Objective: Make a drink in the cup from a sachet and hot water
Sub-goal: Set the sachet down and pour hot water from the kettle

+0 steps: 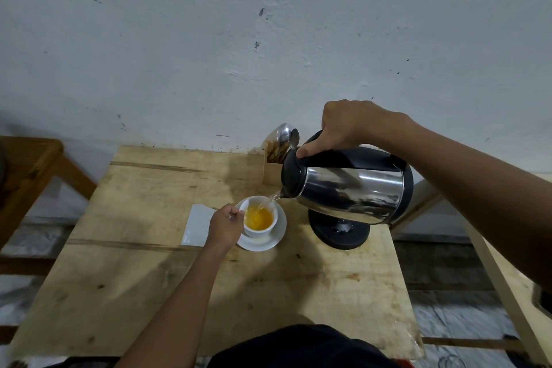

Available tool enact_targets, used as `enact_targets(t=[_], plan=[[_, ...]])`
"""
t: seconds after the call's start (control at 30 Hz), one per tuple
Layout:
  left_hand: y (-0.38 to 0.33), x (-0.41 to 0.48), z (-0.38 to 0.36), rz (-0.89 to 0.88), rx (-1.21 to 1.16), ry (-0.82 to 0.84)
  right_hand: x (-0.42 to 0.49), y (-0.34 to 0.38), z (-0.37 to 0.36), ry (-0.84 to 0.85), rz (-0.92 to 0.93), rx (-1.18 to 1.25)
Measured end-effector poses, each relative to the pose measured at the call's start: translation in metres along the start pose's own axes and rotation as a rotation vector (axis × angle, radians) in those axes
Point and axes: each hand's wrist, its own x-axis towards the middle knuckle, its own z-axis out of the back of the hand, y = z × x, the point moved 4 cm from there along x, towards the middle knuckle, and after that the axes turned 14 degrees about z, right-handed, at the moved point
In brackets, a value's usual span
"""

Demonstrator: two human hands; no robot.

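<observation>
A white cup (260,231) stands on a white saucer (277,237) in the middle of the wooden table (149,278). It holds yellow-orange liquid. My right hand (346,127) grips the black handle of a steel kettle (349,188), tilted left above its black base (340,233). A thin stream of water runs from the spout into the cup. My left hand (224,225) is closed at the cup's left rim, pinching the cup's handle or a small spoon; I cannot tell which. A white sachet (197,222) lies flat just left of that hand.
A wooden holder (271,167) with metal spoons stands at the table's back edge, behind the kettle, against the white wall. A wooden frame (33,170) stands to the left of the table, a pale wooden frame (490,272) to the right.
</observation>
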Motion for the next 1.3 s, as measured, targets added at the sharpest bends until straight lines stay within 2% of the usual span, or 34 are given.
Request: enact_targets(t=[0.97,1.3], plan=[[0.004,0.004,0.0,-0.021,0.001,-0.002,-0.019,-0.004,0.006,-0.047,-0.052,-0.008],[0.004,0.006,-0.001,-0.028,0.016,0.003,-0.032,-0.036,-0.005,-0.118,-0.1,0.261]])
